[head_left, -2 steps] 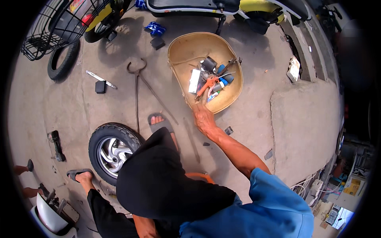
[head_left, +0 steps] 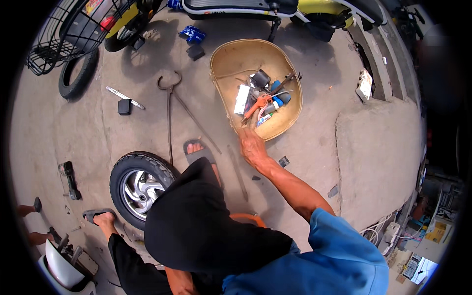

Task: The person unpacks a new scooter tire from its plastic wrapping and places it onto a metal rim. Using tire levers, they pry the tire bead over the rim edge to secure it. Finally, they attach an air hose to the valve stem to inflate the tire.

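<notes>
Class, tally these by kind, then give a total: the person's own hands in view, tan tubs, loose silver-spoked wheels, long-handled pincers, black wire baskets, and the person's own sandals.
Right hand: 1
Tan tub: 1
Loose silver-spoked wheel: 1
Long-handled pincers: 1
Black wire basket: 1
Sandals: 2
Total: 7

In front of me at the upper centre of the frame, a tan, rounded tub [head_left: 233, 55] lies open side up, cluttered inside: a white rectangular piece [head_left: 241, 100] at left, an orange-red tool [head_left: 258, 106] slanting mid-heap, a dark block [head_left: 261, 77] above, blue pieces [head_left: 282, 97] at right.
</notes>
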A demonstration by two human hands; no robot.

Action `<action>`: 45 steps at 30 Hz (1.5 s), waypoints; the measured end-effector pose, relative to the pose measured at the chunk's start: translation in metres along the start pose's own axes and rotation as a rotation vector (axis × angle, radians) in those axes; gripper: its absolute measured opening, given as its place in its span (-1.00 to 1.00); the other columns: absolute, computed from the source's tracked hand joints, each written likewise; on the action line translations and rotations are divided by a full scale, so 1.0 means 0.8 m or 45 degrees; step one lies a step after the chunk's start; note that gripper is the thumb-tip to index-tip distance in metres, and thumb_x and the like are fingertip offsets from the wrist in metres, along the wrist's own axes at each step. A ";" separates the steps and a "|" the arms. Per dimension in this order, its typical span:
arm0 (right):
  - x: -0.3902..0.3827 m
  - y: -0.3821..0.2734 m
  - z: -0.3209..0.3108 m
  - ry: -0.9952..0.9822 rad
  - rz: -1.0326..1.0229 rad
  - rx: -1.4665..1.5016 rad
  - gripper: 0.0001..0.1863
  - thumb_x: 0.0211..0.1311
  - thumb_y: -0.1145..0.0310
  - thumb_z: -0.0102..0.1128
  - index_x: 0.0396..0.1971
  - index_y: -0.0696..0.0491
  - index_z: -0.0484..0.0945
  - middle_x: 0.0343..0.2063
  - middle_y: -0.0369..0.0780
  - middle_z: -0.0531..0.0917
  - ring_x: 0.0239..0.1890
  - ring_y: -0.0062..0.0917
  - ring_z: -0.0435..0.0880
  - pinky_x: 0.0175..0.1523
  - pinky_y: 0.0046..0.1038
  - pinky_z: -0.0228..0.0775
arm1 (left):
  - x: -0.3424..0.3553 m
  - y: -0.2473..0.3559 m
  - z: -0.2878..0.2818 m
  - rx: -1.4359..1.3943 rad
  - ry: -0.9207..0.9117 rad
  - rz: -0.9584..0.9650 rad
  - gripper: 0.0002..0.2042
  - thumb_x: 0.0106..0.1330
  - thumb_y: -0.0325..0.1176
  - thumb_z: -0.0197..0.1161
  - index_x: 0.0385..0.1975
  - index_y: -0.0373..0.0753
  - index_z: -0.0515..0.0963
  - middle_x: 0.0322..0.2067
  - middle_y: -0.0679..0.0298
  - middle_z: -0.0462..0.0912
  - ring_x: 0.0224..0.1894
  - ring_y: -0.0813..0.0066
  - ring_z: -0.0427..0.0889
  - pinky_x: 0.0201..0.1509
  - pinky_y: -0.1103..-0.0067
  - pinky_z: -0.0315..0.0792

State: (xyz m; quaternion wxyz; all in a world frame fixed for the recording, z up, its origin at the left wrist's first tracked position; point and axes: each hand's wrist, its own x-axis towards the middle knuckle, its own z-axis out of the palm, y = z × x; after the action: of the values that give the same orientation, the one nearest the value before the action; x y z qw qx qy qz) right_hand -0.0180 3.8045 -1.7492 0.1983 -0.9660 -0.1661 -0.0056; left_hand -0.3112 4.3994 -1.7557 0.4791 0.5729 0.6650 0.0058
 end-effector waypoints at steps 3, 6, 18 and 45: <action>0.016 -0.013 -0.012 -0.063 0.070 0.046 -0.74 0.53 0.23 0.21 -0.20 0.15 0.63 -0.26 -0.03 0.67 -0.13 -0.08 0.73 -0.05 -0.07 0.59 | 0.013 0.041 -0.014 0.017 0.031 0.060 -0.08 0.29 0.23 0.44 0.36 -0.42 0.22 0.19 -0.13 0.56 -0.02 0.00 0.66 0.01 0.01 0.59; 0.050 -0.007 -0.037 -0.279 0.226 0.158 -0.61 0.61 0.12 0.11 -0.23 0.18 0.66 -0.25 0.02 0.72 -0.19 -0.03 0.75 -0.06 -0.03 0.58 | 0.021 0.062 -0.022 0.027 0.050 0.095 -0.07 0.29 0.23 0.44 0.37 -0.43 0.21 0.20 -0.13 0.55 0.00 -0.01 0.66 0.03 0.02 0.58; 0.167 0.191 0.012 -0.115 0.561 -0.071 -0.56 0.31 0.43 0.26 0.19 0.01 0.75 0.02 0.04 0.74 0.10 0.02 0.70 0.24 -0.03 0.54 | 0.038 0.080 -0.022 0.053 0.076 0.121 -0.03 0.29 0.22 0.44 0.38 -0.47 0.16 0.24 -0.17 0.51 0.05 -0.01 0.64 0.09 0.04 0.56; 0.092 0.102 0.018 -0.326 0.101 0.090 -0.80 0.17 0.57 0.17 -0.20 0.16 0.65 -0.19 0.08 0.71 -0.07 0.05 0.71 0.09 -0.06 0.56 | 0.057 0.094 -0.003 0.123 0.071 0.141 0.06 0.28 0.19 0.45 0.43 -0.57 0.05 0.31 -0.24 0.44 0.17 -0.03 0.59 0.24 0.10 0.51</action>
State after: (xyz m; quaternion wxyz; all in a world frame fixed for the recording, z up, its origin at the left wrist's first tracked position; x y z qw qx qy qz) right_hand 0.0774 3.7627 -1.7881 0.2093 -0.9570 -0.1520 0.1314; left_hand -0.2507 4.4615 -1.7415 0.4311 0.6309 0.6449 0.0163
